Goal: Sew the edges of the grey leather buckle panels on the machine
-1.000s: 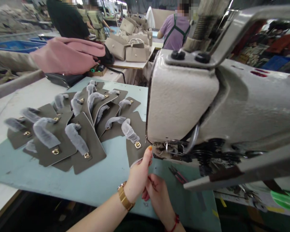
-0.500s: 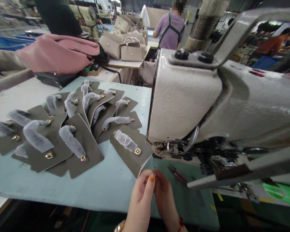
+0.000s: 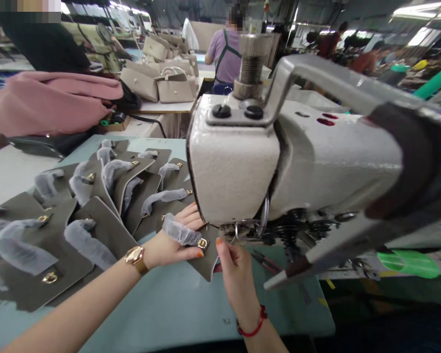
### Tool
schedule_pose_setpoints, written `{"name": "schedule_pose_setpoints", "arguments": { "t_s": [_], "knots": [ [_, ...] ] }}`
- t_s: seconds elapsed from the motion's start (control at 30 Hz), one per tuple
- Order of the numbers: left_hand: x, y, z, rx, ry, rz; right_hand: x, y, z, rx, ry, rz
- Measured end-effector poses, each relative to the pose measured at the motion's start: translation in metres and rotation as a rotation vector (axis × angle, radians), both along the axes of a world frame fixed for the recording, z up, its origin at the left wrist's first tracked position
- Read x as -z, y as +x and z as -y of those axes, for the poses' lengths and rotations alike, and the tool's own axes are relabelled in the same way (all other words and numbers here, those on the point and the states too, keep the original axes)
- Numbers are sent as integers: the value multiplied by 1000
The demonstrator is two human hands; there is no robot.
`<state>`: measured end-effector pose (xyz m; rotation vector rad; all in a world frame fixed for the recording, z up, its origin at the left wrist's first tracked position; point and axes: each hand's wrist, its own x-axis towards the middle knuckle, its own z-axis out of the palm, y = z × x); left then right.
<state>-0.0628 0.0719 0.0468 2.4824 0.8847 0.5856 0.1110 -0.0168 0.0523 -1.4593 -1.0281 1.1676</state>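
Note:
A grey-brown bag panel (image 3: 208, 262) lies under the head of a sewing machine (image 3: 235, 162). It bears a handle wrapped in translucent film (image 3: 182, 230) and a gold-coloured metal fitting (image 3: 202, 243). Flat on this panel rests my left hand (image 3: 161, 249), fingers stretched out and thumb apart; the wrapped handle covers part of it. My right hand (image 3: 238, 262) is closed at the panel's right edge, thumb on top and fingers curled below, just under the needle area. Red-handled thread snips (image 3: 266, 262) lie right of my right hand.
Several similar panels with wrapped handles (image 3: 91, 240) overlap on the pale blue tabletop (image 3: 161, 304) at left. A pink bundle (image 3: 55, 100) lies behind them. Beige bags (image 3: 176, 88) fill a table farther back, near a person in purple (image 3: 224, 54). A metal bar (image 3: 338, 240) juts out at right.
My hands were together at the panel's lower corner. The left has moved forward and left, opening flat onto the panel; the right is now at its right edge. The view has shifted right.

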Motion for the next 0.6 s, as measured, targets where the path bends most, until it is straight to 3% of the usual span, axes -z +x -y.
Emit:
{"name": "schedule_pose_setpoints", "arguments": {
  "t_s": [0.1,0.17,0.4,0.6],
  "knots": [
    [-8,3,-6,149,47,-87,1,3,2,-23,32,40],
    [-13,2,0,150,102,-133,0,8,3,-51,26,64],
    [-27,7,30,-30,328,-257,7,23,7,-116,-13,117],
    [-37,20,46,-164,326,-325,13,31,8,-120,0,135]
  ]
}}
